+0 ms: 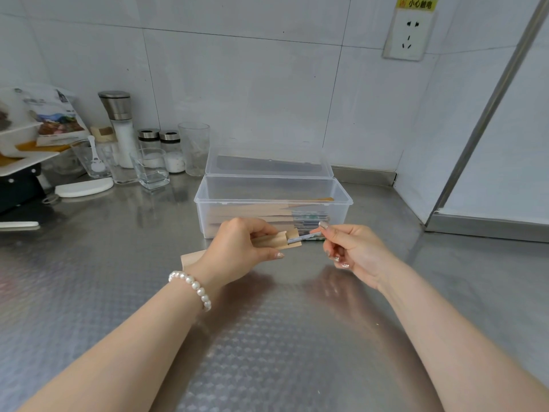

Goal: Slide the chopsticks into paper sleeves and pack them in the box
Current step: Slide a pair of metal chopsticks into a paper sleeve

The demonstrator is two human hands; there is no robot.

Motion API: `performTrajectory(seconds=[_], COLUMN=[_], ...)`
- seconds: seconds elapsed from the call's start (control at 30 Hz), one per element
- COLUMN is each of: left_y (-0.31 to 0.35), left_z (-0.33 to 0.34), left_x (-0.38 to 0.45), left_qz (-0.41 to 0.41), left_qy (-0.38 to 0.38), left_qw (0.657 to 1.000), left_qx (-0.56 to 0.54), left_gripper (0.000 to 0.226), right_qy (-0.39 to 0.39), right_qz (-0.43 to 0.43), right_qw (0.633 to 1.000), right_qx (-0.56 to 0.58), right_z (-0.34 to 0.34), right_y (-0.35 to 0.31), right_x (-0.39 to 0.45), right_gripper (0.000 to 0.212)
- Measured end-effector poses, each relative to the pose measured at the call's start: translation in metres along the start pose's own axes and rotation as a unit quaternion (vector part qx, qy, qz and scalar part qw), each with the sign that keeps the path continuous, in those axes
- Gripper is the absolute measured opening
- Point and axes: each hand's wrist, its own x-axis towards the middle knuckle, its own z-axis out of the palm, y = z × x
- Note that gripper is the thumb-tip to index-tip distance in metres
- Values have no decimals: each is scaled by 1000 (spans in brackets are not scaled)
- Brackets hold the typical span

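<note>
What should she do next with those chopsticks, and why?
Probably push the chopsticks further left into the sleeve. The right hand pinches their outer end, the left hand holds the sleeve, and part of them still shows outside its mouth. The box behind stands open with other sleeved ones inside.

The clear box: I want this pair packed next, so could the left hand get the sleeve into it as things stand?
Probably yes. The clear box sits just behind the left hand, its lid tipped back and top open. Nothing lies between, though the right hand holds the chopsticks only partly inside the sleeve.
</note>
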Motion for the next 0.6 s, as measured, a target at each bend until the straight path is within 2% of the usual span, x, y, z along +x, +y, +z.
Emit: performTrajectory(seconds=[0.07,0.13,0.2,0.23,0.27,0.3,0.47,0.6], left_y=[0,0,0,0,0,0,-1,-2], left_z=[-1,-2,-3,-3,-3,-3,-3,-2], left_x=[0,-1,0,0,0,1,0,1], left_qz=[-3,-10,-18,-20,-20,-21,-15,-15], left_qy=[1,2,3,3,5,5,5,2], left_qw=[1000,1000,1000,1000,1000,1000,1000,1000], left_qx=[4,9,11,12,13,15,25,23], left_gripper=[30,30,30,30,30,30,30,31], right_qy=[29,79,113,115,112,105,93,110], right_qz=[-20,-67,-110,-125,-133,-131,-121,-142], right_qw=[999,979,897,856,833,821,789,806], right_qx=[-25,-176,-412,-488,-526,-546,-595,-564], right_z=[0,-2,-6,-7,-8,-9,-7,-6], right_y=[1,3,10,13,15,17,18,16], right_x=[2,5,9,10,11,13,14,13], right_gripper=[33,36,39,33,26,22,30,11])
